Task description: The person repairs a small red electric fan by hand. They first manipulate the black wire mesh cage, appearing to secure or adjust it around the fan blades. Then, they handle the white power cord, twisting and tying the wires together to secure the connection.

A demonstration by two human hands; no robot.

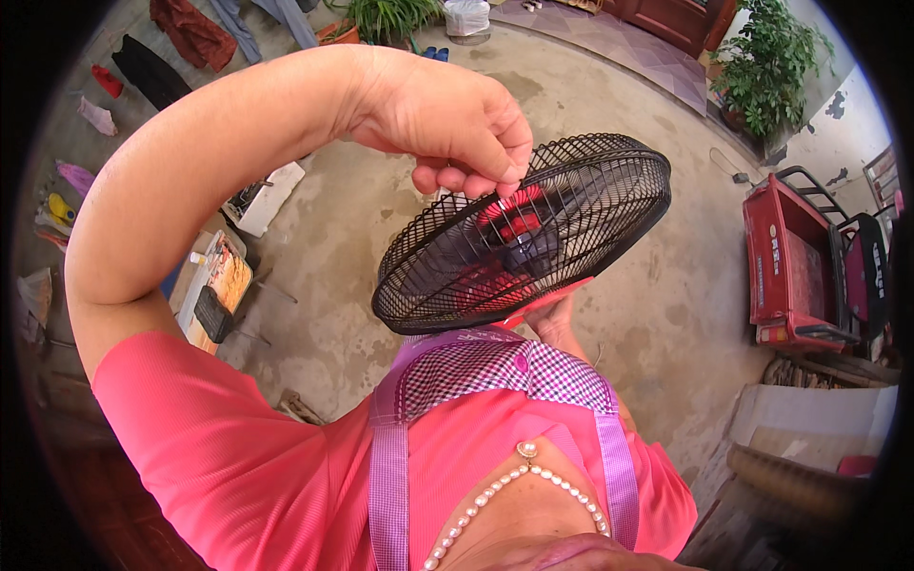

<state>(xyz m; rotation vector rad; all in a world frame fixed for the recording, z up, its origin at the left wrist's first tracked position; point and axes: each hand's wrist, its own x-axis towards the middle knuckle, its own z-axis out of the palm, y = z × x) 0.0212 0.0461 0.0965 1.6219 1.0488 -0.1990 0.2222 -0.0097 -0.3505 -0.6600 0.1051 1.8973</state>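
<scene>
The left hand (447, 119) pinches the upper rim of a black wire fan guard (524, 233), its grip closed on the mesh. The right hand (554, 319) supports the guard from below, its grip mostly hidden. Red fan blades (514, 221) show inside the guard, held above the concrete floor (657, 285).

Bright, even daylight is spread over the concrete floor (619, 314), and only soft, faint shadows are cast. Colours are rendered strongly saturated. Strong fisheye bending is seen toward the rim, where a black vignette is laid around the circular picture. The raised left hand (447, 119) and the black fan grille (524, 233) are shown sharp; no glare is seen.
</scene>
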